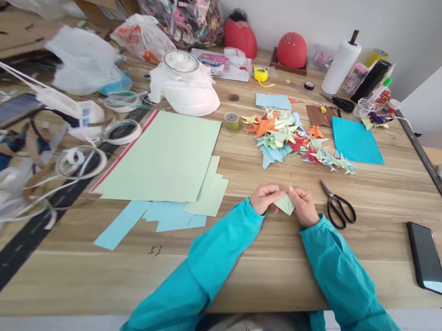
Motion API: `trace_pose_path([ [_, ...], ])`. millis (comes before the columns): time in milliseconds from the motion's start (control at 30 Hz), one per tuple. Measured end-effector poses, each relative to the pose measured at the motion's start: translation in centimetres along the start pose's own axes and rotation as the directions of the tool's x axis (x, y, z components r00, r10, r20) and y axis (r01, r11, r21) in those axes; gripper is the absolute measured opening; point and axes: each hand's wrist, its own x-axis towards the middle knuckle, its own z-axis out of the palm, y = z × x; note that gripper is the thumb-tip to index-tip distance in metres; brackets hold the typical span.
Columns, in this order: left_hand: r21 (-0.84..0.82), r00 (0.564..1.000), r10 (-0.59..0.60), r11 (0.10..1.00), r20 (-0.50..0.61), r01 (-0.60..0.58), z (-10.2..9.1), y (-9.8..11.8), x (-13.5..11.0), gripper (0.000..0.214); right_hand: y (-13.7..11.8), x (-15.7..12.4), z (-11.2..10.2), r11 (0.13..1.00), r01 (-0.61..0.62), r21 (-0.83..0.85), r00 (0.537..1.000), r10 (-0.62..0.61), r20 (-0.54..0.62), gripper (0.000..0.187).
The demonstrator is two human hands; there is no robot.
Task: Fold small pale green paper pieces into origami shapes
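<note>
A small folded piece of light green paper (285, 204) is held between both my hands just above the wooden table (275, 260). My left hand (264, 198) pinches its left side with the fingers closed. My right hand (304, 205) grips its right side, fingers curled. Both arms wear teal sleeves. A pile of finished folded paper figures (294, 140) in green, orange, red and blue lies further back on the table.
Black scissors (338, 205) lie right of my hands and a black phone (427, 257) near the right edge. A large light green sheet (164, 156) with blue paper offcuts (152, 218) lies to the left. Tape rolls (81, 162), plastic bags, a teal sheet (355, 140) and a paper towel roll (340, 67) crowd the back.
</note>
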Motion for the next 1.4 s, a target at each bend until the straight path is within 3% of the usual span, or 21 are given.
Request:
trace_pose_path([
  [167, 0.089, 0.998, 0.007, 0.996, 0.056, -0.012, 0.3, -0.5, -0.1, 0.037, -0.5, -0.2, 0.4, 1.0, -0.023, -0.013, 0.996, 0.024, 0.084, 0.049],
  [367, 0.101, 0.988, 0.092, 0.989, 0.125, -0.105, 0.2, 0.0, -0.5, 0.032, -1.0, -0.4, 0.4, 0.999, -0.027, 0.018, 0.984, 0.023, 0.175, 0.041],
  [500, 0.092, 0.984, 0.076, 0.992, 0.161, -0.092, 0.0, 0.2, -0.3, 0.031, -0.8, -0.2, 0.3, 0.998, -0.053, 0.022, 0.984, 0.049, 0.17, 0.042],
  [700, 0.099, 0.997, 0.012, 0.995, 0.07, -0.019, -0.1, -0.4, 0.4, 0.032, 0.3, 0.5, 0.2, 0.996, -0.08, -0.048, 0.996, 0.079, -0.035, 0.045],
  [1100, 0.022, 0.998, 0.033, 0.999, -0.058, -0.032, -1.0, 0.2, 2.5, 0.041, -0.5, 3.4, 0.4, 0.996, 0.043, -0.075, 0.998, -0.04, 0.046, 0.042],
  [1267, 0.056, 0.975, 0.081, 0.996, -0.207, -0.071, -0.9, -0.3, 3.3, 0.039, 0.2, 4.3, 0.2, 0.992, 0.055, -0.113, 0.996, -0.063, -0.067, 0.044],
  [1400, -0.032, 0.986, 0.034, 0.999, -0.163, -0.039, -0.6, 0.1, 3.5, 0.039, 0.5, 4.6, 0.0, 0.993, 0.036, -0.116, 0.991, -0.051, -0.127, 0.043],
])
